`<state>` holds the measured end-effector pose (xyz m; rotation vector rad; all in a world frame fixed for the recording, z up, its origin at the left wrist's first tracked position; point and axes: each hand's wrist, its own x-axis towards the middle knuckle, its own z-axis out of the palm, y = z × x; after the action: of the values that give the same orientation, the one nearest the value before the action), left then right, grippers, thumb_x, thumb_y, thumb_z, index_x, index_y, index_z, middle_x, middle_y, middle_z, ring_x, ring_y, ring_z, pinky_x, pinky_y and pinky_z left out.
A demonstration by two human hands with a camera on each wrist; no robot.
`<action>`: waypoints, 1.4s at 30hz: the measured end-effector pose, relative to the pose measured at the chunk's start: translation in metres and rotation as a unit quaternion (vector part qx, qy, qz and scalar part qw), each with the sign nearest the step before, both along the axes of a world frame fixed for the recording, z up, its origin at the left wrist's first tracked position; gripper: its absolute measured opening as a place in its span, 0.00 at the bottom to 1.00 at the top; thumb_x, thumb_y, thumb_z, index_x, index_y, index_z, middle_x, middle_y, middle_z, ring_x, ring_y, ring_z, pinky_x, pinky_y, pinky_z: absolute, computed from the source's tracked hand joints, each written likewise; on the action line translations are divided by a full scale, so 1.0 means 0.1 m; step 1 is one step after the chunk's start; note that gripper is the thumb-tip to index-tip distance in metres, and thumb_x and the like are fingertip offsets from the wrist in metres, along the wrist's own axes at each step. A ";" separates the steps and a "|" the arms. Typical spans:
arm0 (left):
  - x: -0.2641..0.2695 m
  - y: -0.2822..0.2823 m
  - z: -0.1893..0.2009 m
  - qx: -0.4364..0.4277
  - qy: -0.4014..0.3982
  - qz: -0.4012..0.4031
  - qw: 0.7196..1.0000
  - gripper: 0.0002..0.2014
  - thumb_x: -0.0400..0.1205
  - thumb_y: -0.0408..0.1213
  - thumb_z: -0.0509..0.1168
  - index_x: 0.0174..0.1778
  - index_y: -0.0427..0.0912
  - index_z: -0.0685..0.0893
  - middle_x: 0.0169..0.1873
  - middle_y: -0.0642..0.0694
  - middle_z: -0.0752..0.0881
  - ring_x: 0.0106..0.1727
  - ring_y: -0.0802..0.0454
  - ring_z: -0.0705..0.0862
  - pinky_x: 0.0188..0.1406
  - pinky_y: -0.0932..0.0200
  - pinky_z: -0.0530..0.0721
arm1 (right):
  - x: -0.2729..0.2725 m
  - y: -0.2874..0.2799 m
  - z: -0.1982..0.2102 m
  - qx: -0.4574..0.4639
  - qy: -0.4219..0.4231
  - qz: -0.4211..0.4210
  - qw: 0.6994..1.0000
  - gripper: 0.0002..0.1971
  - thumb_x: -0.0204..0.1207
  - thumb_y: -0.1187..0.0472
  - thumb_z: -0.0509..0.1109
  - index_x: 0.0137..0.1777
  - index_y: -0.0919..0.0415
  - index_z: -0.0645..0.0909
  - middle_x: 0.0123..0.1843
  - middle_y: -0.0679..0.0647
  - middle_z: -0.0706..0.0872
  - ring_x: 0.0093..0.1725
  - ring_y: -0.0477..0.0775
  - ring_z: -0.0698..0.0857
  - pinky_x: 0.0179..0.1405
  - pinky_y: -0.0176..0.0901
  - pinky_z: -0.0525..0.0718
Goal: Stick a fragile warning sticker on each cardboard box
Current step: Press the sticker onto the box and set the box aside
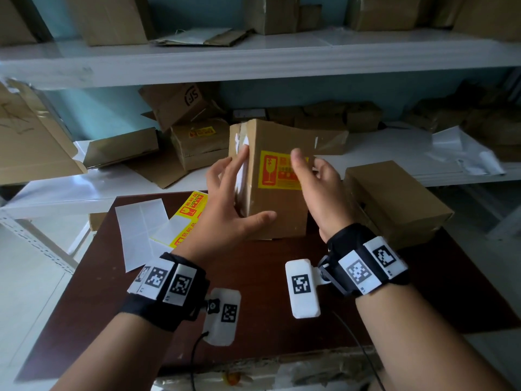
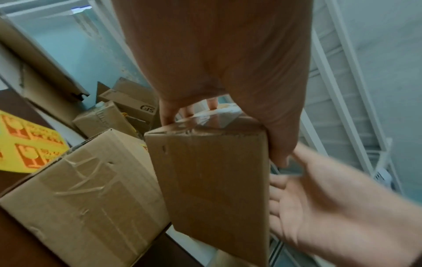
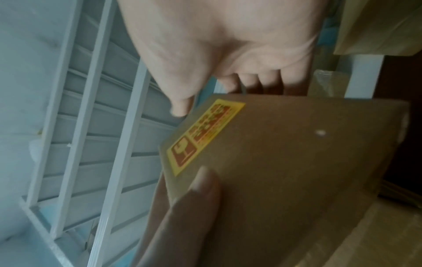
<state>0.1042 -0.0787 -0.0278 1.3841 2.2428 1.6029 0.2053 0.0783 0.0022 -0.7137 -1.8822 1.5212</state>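
Cardboard box (image 1: 277,213) stands upright on the desk (image 1: 253,277), yellow fragile sticker (image 1: 277,172) on its face. Left hand (image 1: 228,204) grips its left edge; right hand (image 1: 318,190), fingers relaxed, is at the sticker's right end.

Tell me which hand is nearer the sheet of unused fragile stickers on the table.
Left. The left hand holds the upright box directly beside the sticker sheet; the right hand is at the box's far side, away from the sheet.
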 end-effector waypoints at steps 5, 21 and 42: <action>0.16 0.11 -0.07 -0.032 0.065 0.022 0.997 0.55 0.67 0.60 0.77 0.82 0.77 0.45 0.81 0.55 0.49 0.86 0.47 0.49 0.74 0.34 0.75 | -0.03 -0.08 -0.02 -0.045 0.030 -0.001 0.999 0.43 0.63 0.35 0.81 0.71 0.54 0.67 0.59 0.43 0.86 0.56 0.38 0.87 0.52 0.35 0.85; 0.03 0.00 -0.04 0.005 -0.054 -0.026 0.998 0.54 0.67 0.58 0.79 0.83 0.74 0.50 0.74 0.68 0.57 0.82 0.54 0.59 0.77 0.39 0.74 | 0.04 0.26 -0.13 -0.008 0.020 -0.067 0.998 0.16 0.83 0.45 0.69 0.36 0.49 0.90 0.41 0.51 0.94 0.47 0.55 0.92 0.55 0.63 0.90; 0.14 0.05 -0.08 -0.039 0.089 0.015 0.995 0.55 0.68 0.57 0.78 0.80 0.78 0.43 0.82 0.56 0.46 0.87 0.43 0.51 0.72 0.37 0.79 | 0.01 -0.02 -0.04 0.027 -0.020 -0.031 0.999 0.47 0.50 0.23 0.76 0.62 0.54 0.72 0.53 0.43 0.84 0.52 0.42 0.85 0.52 0.44 0.87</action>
<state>0.1180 -0.0741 -0.0356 1.5363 2.4059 1.4356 0.2062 0.0760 -0.0016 -0.7757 -1.9061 1.4218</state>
